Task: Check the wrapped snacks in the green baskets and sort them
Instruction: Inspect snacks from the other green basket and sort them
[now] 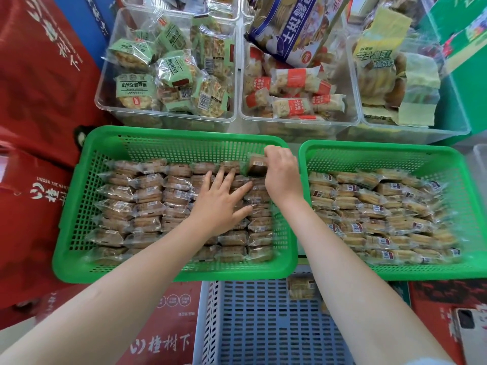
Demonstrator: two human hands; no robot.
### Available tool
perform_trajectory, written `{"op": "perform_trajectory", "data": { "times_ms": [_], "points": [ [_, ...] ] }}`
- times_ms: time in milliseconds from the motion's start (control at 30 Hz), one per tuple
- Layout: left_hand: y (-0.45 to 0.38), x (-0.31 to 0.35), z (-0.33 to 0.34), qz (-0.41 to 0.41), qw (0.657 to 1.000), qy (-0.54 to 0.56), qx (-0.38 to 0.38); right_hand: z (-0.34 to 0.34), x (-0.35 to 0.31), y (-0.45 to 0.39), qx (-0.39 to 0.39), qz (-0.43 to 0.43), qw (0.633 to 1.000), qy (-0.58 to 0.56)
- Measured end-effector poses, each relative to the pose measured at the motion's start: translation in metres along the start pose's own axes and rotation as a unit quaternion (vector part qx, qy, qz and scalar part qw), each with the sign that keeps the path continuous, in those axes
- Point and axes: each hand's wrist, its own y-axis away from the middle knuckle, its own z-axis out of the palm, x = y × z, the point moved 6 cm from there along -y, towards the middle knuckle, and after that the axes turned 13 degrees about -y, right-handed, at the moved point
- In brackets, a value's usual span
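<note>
A person sorts wrapped snacks across two green baskets at the centre of the frame: the left hand point(221, 204) lies flat with fingers spread and straight, pressing on the rows of packets in the left green basket point(79, 196), while the right hand point(282, 172) pinches a single wrapped snack point(257, 164) between curled fingers and thumb, holding it just above the far row near the basket's upper right corner. The right green basket point(469, 180), centre right, holds a similar layer of paler packets point(382, 214) set in looser rows. The snacks look like small rectangular biscuits sealed in clear, glossy film with barcode labels; they are probably light, somewhat slippery and easily crushed, so a gentle pinch on the short sides or on the crimped end seals seems the safest hold. Both baskets are rigid moulded plastic with a lattice of square holes. At lower centre sits a blue-grey slotted crate point(258, 325) with one loose packet point(301, 287) resting at its far edge. Clear plastic tubs point(168, 117) of other snacks line the top of the frame, and red printed cartons point(39, 88) fill the left.
</note>
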Motion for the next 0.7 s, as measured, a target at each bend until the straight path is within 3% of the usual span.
{"op": "perform_trajectory", "data": {
  "times_ms": [100,200,233,267,300,367,400,433,567,633,700],
  "points": [
    [0.002,-0.002,-0.004,0.0,1.0,0.026,-0.007,-0.02,-0.01,0.009,0.067,0.004,0.998,-0.021],
    [0.016,-0.007,-0.021,-0.025,0.981,0.187,0.049,-0.047,-0.024,0.031,0.126,0.054,0.982,-0.129],
    [0.024,-0.011,-0.029,-0.052,0.954,0.285,0.08,-0.056,-0.027,0.04,0.14,0.092,0.968,-0.185],
    [0.035,-0.016,-0.035,-0.092,0.904,0.406,0.096,-0.064,-0.029,0.052,0.146,0.136,0.95,-0.239],
    [0.048,-0.018,-0.039,-0.141,0.827,0.538,0.086,-0.07,-0.032,0.065,0.145,0.182,0.929,-0.288],
    [0.074,-0.009,-0.043,-0.194,0.626,0.755,0.016,-0.075,-0.037,0.093,0.129,0.27,0.882,-0.365],
    [0.086,-0.001,-0.044,-0.189,0.557,0.808,-0.015,-0.074,-0.041,0.108,0.115,0.309,0.858,-0.393],
    [0.098,0.006,-0.046,-0.169,0.53,0.831,-0.024,-0.073,-0.044,0.123,0.103,0.34,0.837,-0.416],
    [0.14,0.017,-0.034,-0.139,0.494,0.858,-0.013,-0.068,-0.059,0.169,0.082,0.4,0.767,-0.495],
    [0.157,0.023,-0.028,-0.112,0.466,0.877,-0.042,-0.069,-0.069,0.182,0.059,0.395,0.76,-0.513],
    [0.172,0.029,-0.024,-0.076,0.447,0.889,-0.068,-0.072,-0.079,0.19,0.045,0.374,0.777,-0.505]
  ]
}}
